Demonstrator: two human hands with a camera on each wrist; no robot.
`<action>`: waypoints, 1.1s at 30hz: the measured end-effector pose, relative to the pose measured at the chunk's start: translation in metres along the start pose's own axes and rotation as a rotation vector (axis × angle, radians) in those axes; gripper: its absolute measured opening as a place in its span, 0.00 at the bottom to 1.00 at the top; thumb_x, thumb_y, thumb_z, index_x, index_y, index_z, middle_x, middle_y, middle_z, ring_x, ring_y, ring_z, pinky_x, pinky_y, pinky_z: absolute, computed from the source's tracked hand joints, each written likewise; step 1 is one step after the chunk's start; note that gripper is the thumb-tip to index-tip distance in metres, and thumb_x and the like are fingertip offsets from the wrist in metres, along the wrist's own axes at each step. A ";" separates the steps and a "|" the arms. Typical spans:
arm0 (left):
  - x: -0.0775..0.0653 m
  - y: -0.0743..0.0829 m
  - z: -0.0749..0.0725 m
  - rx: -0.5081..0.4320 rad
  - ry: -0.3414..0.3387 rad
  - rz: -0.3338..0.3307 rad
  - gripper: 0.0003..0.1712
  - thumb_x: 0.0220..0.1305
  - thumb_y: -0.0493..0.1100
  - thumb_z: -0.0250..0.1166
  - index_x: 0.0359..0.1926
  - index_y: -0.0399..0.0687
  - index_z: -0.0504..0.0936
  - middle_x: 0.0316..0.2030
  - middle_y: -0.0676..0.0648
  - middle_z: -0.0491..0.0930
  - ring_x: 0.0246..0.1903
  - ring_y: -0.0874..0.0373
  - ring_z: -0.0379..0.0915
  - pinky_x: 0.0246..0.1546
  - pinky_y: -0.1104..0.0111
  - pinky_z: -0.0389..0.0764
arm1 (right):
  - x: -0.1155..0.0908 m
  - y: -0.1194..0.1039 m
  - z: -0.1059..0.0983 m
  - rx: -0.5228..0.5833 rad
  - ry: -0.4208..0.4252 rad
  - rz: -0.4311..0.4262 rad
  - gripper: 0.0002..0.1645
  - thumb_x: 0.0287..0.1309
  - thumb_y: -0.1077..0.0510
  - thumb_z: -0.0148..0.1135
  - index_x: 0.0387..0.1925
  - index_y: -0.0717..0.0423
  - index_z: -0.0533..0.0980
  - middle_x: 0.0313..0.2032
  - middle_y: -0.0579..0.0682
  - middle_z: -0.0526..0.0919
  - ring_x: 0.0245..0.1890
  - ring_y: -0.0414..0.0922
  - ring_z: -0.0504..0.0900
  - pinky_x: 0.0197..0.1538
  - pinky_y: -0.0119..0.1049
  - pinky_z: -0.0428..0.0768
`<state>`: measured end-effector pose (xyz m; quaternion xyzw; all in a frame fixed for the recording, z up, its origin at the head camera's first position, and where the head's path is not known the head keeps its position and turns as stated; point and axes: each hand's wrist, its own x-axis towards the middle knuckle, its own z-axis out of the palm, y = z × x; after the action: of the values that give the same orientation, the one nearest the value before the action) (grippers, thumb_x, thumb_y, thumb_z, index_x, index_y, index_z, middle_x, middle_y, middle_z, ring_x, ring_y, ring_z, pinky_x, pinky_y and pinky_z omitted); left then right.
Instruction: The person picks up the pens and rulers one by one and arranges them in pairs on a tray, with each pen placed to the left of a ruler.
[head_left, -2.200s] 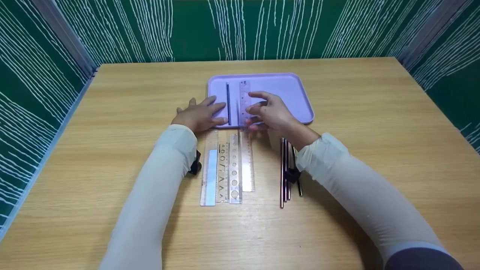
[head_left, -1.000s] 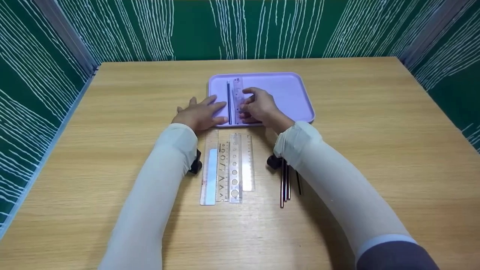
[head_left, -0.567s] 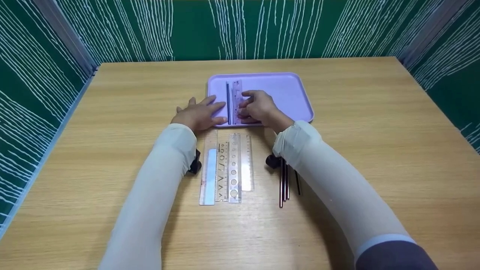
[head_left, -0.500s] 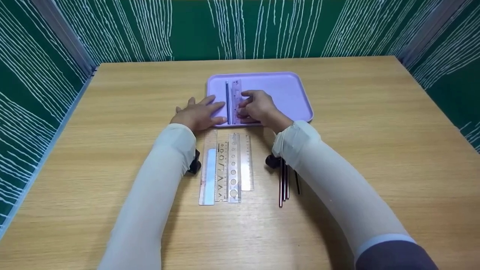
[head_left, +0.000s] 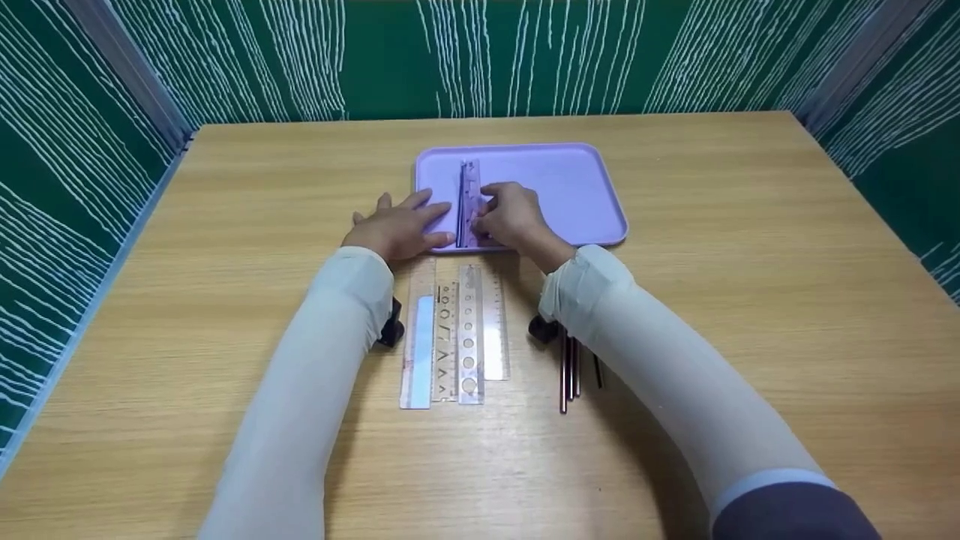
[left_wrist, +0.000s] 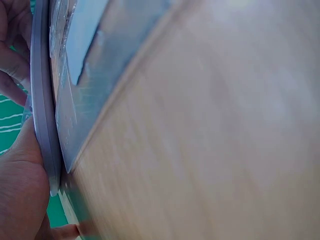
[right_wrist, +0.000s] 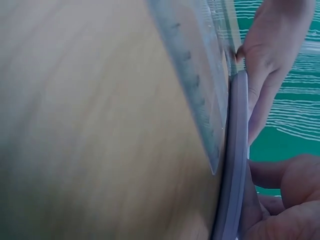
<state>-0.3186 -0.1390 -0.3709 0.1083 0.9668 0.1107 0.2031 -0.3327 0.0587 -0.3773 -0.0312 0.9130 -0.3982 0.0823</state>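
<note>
In the head view my left hand rests spread on the left front edge of the lilac tray, its thumb pointing toward a thin dark stick. A clear ruler stands lengthwise in the tray, right alongside that stick. My right hand pinches the ruler by its right edge with curled fingers, covering part of it. In the right wrist view the tray rim hides the right fingertips; the left wrist view shows the left hand against the same rim.
Several clear rulers lie side by side on the table before the tray, one with a pale blue strip. Right of them lie several thin shiny rods, partly under the right sleeve. A green wall stands behind the table.
The right hand has brought the clear ruler leftward and fully inside the tray, up against the dark stick. Just now the gap between ruler and stick has closed. The left hand has stayed put.
</note>
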 end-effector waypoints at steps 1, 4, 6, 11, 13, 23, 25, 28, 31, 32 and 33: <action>0.000 0.000 0.000 -0.001 0.001 0.000 0.40 0.69 0.78 0.45 0.79 0.86 0.47 0.83 0.62 0.33 0.79 0.31 0.23 0.69 0.22 0.35 | 0.000 0.000 0.001 -0.015 0.013 -0.008 0.40 0.56 0.65 0.73 0.70 0.57 0.72 0.45 0.52 0.87 0.43 0.44 0.85 0.48 0.33 0.86; 0.000 0.000 0.001 -0.005 -0.005 -0.003 0.40 0.69 0.78 0.45 0.79 0.86 0.47 0.83 0.62 0.33 0.80 0.31 0.22 0.69 0.23 0.34 | -0.001 0.002 0.002 -0.055 0.033 -0.007 0.38 0.55 0.63 0.74 0.68 0.58 0.74 0.45 0.53 0.87 0.44 0.44 0.84 0.49 0.33 0.86; 0.000 0.000 0.001 -0.009 -0.010 -0.006 0.41 0.69 0.78 0.46 0.79 0.85 0.47 0.82 0.62 0.33 0.80 0.31 0.22 0.69 0.23 0.34 | -0.001 0.002 0.003 -0.061 0.032 0.004 0.37 0.55 0.63 0.75 0.67 0.58 0.75 0.45 0.53 0.87 0.44 0.45 0.84 0.49 0.33 0.86; 0.000 0.000 -0.001 -0.006 -0.008 -0.004 0.41 0.69 0.77 0.46 0.79 0.85 0.47 0.82 0.62 0.32 0.79 0.31 0.22 0.69 0.23 0.33 | 0.000 0.002 0.002 -0.076 0.029 0.002 0.31 0.56 0.61 0.74 0.62 0.58 0.79 0.44 0.54 0.87 0.43 0.46 0.85 0.48 0.34 0.86; 0.000 0.000 -0.002 -0.001 -0.009 -0.003 0.41 0.69 0.77 0.46 0.79 0.84 0.46 0.82 0.62 0.32 0.79 0.31 0.21 0.69 0.22 0.34 | 0.001 0.002 0.002 -0.092 0.033 -0.008 0.28 0.56 0.60 0.75 0.60 0.58 0.81 0.43 0.54 0.88 0.43 0.46 0.84 0.48 0.34 0.85; -0.002 0.002 -0.003 -0.010 -0.021 0.002 0.41 0.70 0.77 0.46 0.79 0.84 0.47 0.83 0.61 0.33 0.80 0.32 0.21 0.69 0.23 0.33 | 0.000 0.004 0.002 -0.112 0.060 -0.050 0.34 0.54 0.59 0.76 0.62 0.63 0.76 0.41 0.53 0.87 0.42 0.46 0.82 0.56 0.38 0.82; -0.002 0.002 -0.004 -0.005 -0.017 0.008 0.41 0.70 0.77 0.46 0.79 0.84 0.47 0.83 0.61 0.32 0.79 0.31 0.21 0.69 0.23 0.33 | 0.000 0.004 0.002 -0.115 0.057 -0.059 0.33 0.55 0.59 0.75 0.62 0.63 0.76 0.42 0.54 0.86 0.43 0.47 0.82 0.55 0.39 0.83; -0.002 0.002 -0.005 -0.001 -0.008 0.012 0.40 0.70 0.76 0.46 0.79 0.83 0.47 0.83 0.60 0.33 0.79 0.31 0.22 0.69 0.22 0.33 | 0.000 0.004 0.001 -0.130 0.040 -0.069 0.31 0.57 0.58 0.74 0.61 0.62 0.76 0.43 0.55 0.86 0.44 0.48 0.82 0.54 0.39 0.83; -0.003 0.002 -0.004 -0.001 -0.012 0.010 0.40 0.70 0.76 0.45 0.79 0.84 0.47 0.83 0.60 0.33 0.79 0.31 0.21 0.69 0.22 0.33 | 0.001 0.004 0.001 -0.143 0.014 -0.062 0.28 0.59 0.58 0.72 0.60 0.61 0.76 0.45 0.56 0.86 0.45 0.48 0.82 0.53 0.39 0.83; -0.003 0.002 -0.004 -0.001 -0.011 0.011 0.40 0.70 0.76 0.45 0.79 0.84 0.47 0.83 0.60 0.33 0.79 0.31 0.22 0.69 0.22 0.33 | 0.001 0.004 0.000 -0.141 0.003 -0.053 0.28 0.61 0.57 0.72 0.60 0.60 0.76 0.45 0.56 0.85 0.45 0.48 0.82 0.52 0.39 0.83; -0.003 0.002 -0.004 -0.001 -0.011 0.011 0.40 0.70 0.76 0.45 0.79 0.84 0.47 0.83 0.60 0.33 0.79 0.31 0.22 0.69 0.22 0.33 | 0.001 0.004 0.000 -0.135 -0.007 -0.040 0.28 0.62 0.57 0.71 0.61 0.59 0.76 0.46 0.55 0.85 0.46 0.48 0.82 0.52 0.38 0.83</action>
<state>-0.3176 -0.1386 -0.3663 0.1142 0.9650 0.1116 0.2079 -0.3337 0.0617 -0.3800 -0.0565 0.9368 -0.3370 0.0754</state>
